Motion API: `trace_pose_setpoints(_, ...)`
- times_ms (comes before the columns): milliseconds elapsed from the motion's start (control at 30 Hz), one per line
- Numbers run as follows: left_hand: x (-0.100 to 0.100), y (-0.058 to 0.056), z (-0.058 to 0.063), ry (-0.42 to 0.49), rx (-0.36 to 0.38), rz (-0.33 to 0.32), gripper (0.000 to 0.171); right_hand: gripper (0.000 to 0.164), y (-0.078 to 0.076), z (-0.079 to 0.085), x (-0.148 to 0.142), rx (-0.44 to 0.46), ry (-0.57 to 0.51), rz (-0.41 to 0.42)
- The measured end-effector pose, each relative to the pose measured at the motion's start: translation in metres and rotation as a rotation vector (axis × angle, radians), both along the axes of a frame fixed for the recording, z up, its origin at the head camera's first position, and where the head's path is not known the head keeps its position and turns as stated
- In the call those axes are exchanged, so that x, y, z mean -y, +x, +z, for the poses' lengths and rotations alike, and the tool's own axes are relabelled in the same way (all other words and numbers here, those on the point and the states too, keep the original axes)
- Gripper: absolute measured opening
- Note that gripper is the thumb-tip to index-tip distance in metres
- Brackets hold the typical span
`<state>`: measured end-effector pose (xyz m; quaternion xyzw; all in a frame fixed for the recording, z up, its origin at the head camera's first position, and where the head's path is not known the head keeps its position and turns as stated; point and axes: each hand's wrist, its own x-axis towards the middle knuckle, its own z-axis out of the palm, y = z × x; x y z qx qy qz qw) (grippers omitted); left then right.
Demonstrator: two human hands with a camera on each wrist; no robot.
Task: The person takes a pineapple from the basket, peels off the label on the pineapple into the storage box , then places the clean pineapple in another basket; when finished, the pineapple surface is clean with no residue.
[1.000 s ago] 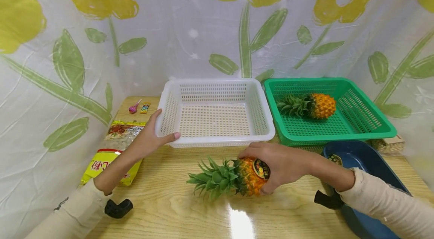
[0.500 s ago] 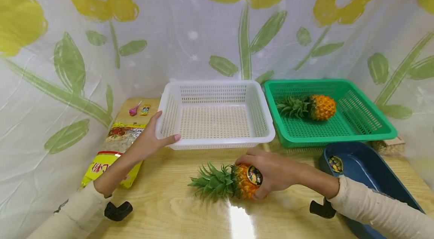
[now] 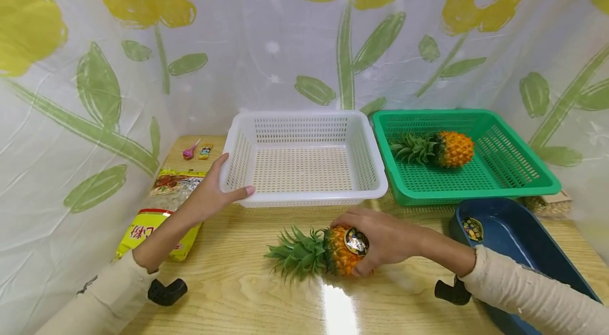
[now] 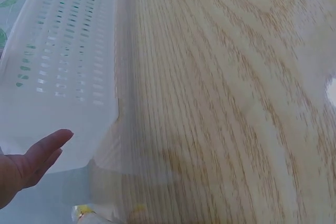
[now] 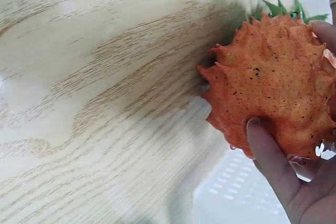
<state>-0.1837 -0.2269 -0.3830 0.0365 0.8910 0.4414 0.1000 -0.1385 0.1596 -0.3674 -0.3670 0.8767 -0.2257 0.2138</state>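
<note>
In the head view, my right hand (image 3: 392,237) grips the rounded base of a small orange pineapple (image 3: 339,257) with a round dark label. The fruit lies on its side at the wooden table, its green crown pointing left. Its spiky orange base (image 5: 268,77) shows close in the right wrist view, a thumb pressed against it. My left hand (image 3: 209,197) holds the near left corner of a white perforated basket (image 3: 304,197), thumb along the front rim and fingers at the left side. The left wrist view shows part of that hand (image 4: 37,161) against the basket.
A green basket (image 3: 476,195) at the right holds a second pineapple (image 3: 454,150). In front of it, a blue tub (image 3: 537,250) sits partly under my right sleeve. At the left lie a yellow food bag (image 3: 157,213), a lollipop (image 3: 189,152) and a small packet (image 3: 205,151).
My right hand and the pineapple have shifted slightly left and toward me, and the right forearm now covers less of the blue tub. The left hand stays at the white basket.
</note>
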Motion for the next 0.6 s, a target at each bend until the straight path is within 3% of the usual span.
trace_pose_setpoints(300,-0.001,-0.001,0.0,-0.042,-0.066,-0.01,0.116,0.083,-0.001,-0.003,-0.004,0.014,-0.046,-0.001)
trace_pose_setpoints(600,0.001,0.009,0.013,-0.141,-0.161,0.089,0.116,0.083,-0.001,-0.006,-0.006,-0.002,-0.068,-0.008)
